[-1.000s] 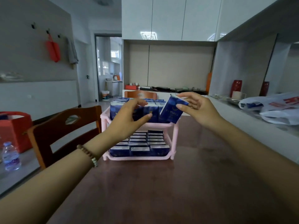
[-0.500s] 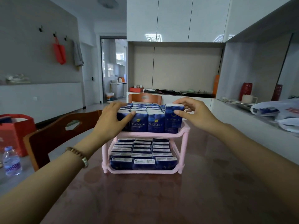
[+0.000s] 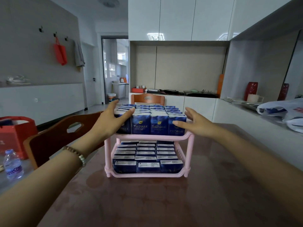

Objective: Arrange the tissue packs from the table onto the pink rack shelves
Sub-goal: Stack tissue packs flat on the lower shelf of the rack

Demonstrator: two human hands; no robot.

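A pink two-shelf rack (image 3: 152, 137) stands on the dark brown table (image 3: 147, 202) in front of me. Several blue tissue packs (image 3: 150, 125) stand upright in rows on its top shelf, and several more (image 3: 146, 158) lie flat on the bottom shelf. My left hand (image 3: 111, 121) rests flat against the left front pack of the top row, fingers spread. On the right side of that row, my right hand (image 3: 196, 122) is open, its thumb touching the rightmost front pack. Neither hand holds a pack.
A brown wooden chair (image 3: 54, 138) stands at the table's left edge, another chair (image 3: 147, 99) behind the rack. A water bottle (image 3: 12, 164) and red bag (image 3: 14, 133) are at far left. A grey counter with plastic bags (image 3: 282, 110) runs along the right.
My right hand set the tilted pack upright at the right end of the top row and let it go. Both hands now lie open against the row's ends.
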